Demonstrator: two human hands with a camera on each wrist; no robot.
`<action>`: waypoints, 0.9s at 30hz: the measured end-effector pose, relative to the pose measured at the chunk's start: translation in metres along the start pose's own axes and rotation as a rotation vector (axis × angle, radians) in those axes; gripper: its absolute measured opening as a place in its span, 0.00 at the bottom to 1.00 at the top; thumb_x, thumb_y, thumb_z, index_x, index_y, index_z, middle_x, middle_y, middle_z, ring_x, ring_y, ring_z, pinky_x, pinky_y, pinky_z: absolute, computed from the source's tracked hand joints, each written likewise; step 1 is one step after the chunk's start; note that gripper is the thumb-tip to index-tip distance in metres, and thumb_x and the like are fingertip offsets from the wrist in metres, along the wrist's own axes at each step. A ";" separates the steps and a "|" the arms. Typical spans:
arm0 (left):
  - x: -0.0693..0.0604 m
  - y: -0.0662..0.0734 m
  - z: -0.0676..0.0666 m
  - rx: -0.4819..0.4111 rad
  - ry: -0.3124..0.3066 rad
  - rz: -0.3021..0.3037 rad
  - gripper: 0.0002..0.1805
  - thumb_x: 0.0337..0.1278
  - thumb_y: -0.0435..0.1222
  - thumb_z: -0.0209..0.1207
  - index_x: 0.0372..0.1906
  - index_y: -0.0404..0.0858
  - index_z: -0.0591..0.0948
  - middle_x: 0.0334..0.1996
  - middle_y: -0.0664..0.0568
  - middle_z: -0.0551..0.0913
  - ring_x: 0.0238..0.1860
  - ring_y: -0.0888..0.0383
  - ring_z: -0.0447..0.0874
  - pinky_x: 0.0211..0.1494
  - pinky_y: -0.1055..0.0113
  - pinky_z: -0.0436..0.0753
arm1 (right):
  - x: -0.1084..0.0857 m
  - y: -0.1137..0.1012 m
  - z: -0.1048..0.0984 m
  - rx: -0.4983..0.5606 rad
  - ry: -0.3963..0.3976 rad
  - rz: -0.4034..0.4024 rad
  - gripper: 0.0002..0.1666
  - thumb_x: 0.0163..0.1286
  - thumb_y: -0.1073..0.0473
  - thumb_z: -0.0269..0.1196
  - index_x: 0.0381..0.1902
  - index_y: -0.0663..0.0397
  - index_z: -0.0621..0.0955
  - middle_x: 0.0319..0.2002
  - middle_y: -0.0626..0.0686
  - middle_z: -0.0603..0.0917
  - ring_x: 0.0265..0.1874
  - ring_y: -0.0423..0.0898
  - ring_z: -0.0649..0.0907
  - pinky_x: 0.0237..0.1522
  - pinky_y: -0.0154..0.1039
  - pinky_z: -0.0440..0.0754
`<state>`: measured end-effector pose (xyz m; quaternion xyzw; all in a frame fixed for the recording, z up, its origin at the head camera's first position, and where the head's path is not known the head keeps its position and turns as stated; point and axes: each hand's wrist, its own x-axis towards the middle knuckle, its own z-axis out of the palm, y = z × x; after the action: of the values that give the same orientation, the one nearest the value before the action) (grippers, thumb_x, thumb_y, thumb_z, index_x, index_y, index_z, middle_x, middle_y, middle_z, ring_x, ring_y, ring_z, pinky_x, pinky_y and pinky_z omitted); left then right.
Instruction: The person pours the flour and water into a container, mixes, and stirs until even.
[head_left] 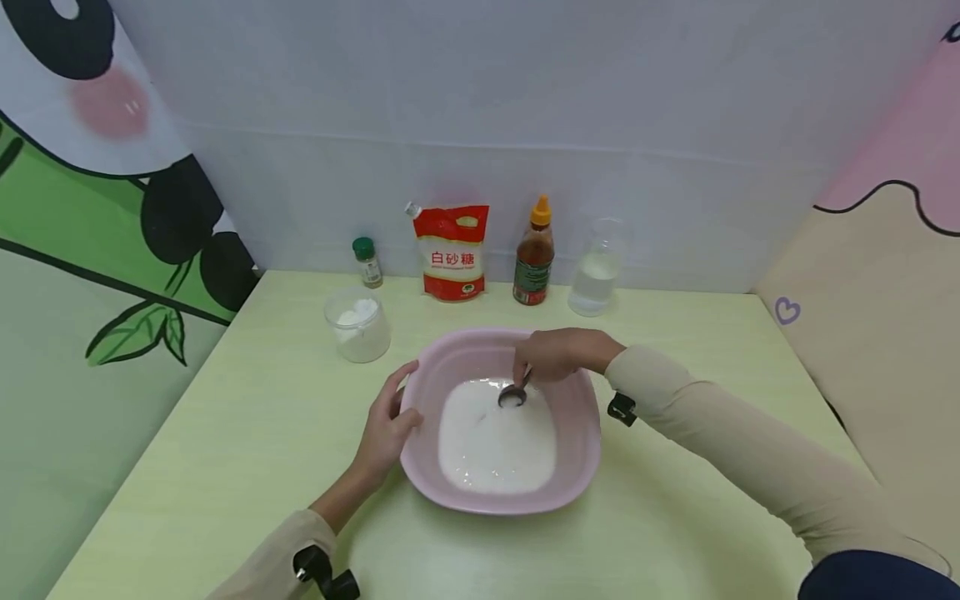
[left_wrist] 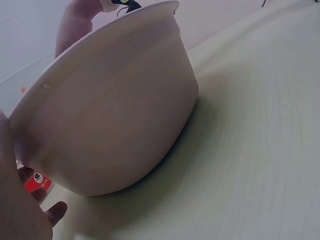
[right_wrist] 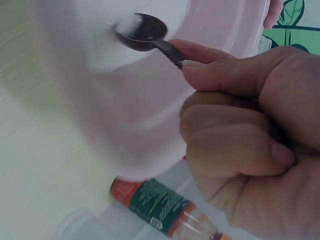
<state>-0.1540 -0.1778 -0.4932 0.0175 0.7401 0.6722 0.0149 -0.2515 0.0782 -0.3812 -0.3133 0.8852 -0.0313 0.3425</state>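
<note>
A pink plastic basin (head_left: 587,467) stands on the table with milky white liquid (head_left: 495,450) in its bottom. My left hand (head_left: 387,425) grips the basin's left rim, thumb over the edge and fingers along the outside wall. In the left wrist view the basin's outer wall (left_wrist: 115,105) fills much of the picture. Over the far side of the basin, my right hand (head_left: 558,354) pinches the handle of a small dark measuring spoon (right_wrist: 145,32). Something white lies in the spoon's bowl, which is just above or at the liquid; I cannot tell which.
Behind the basin stand a green-capped jar (head_left: 367,262), a red-and-white sugar pouch (head_left: 452,254), a brown bottle with an orange cap (head_left: 534,254) and a clear container of clear liquid (head_left: 596,279). A glass jar holding white lumps (head_left: 357,327) is at the back left of the table (head_left: 247,433).
</note>
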 end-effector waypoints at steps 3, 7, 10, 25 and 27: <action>0.001 0.001 -0.001 0.003 0.004 0.001 0.42 0.52 0.20 0.47 0.76 0.44 0.62 0.68 0.31 0.71 0.57 0.40 0.78 0.44 0.66 0.85 | -0.009 0.006 -0.001 0.003 -0.064 0.044 0.21 0.72 0.67 0.53 0.49 0.41 0.87 0.45 0.46 0.81 0.22 0.41 0.63 0.19 0.34 0.59; 0.003 0.002 -0.002 0.010 0.012 0.001 0.42 0.52 0.20 0.47 0.76 0.44 0.62 0.68 0.31 0.71 0.56 0.40 0.78 0.43 0.66 0.85 | -0.012 -0.002 0.005 -0.034 -0.158 -0.024 0.20 0.70 0.67 0.56 0.46 0.41 0.89 0.45 0.39 0.83 0.16 0.39 0.62 0.16 0.32 0.60; 0.004 0.002 -0.002 0.006 0.012 0.002 0.42 0.52 0.20 0.47 0.76 0.44 0.62 0.68 0.30 0.71 0.57 0.40 0.78 0.43 0.66 0.85 | -0.005 -0.016 0.014 -0.038 -0.193 -0.120 0.21 0.69 0.68 0.56 0.47 0.41 0.89 0.43 0.41 0.86 0.15 0.37 0.66 0.16 0.29 0.63; 0.003 -0.003 0.001 0.005 0.019 0.018 0.41 0.52 0.21 0.47 0.76 0.43 0.62 0.66 0.29 0.72 0.57 0.36 0.78 0.45 0.61 0.86 | 0.024 -0.021 0.004 -0.027 0.005 -0.224 0.22 0.73 0.71 0.52 0.54 0.50 0.86 0.52 0.47 0.87 0.27 0.37 0.72 0.26 0.28 0.68; 0.001 -0.004 0.002 0.004 0.016 0.017 0.41 0.53 0.21 0.47 0.75 0.42 0.62 0.66 0.29 0.73 0.56 0.38 0.78 0.44 0.62 0.86 | 0.017 -0.008 0.004 0.040 0.004 -0.150 0.22 0.73 0.69 0.51 0.53 0.48 0.87 0.46 0.48 0.86 0.23 0.39 0.68 0.21 0.30 0.63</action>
<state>-0.1549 -0.1762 -0.4972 0.0187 0.7413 0.6709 0.0033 -0.2548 0.0623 -0.3921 -0.3717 0.8592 -0.0750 0.3435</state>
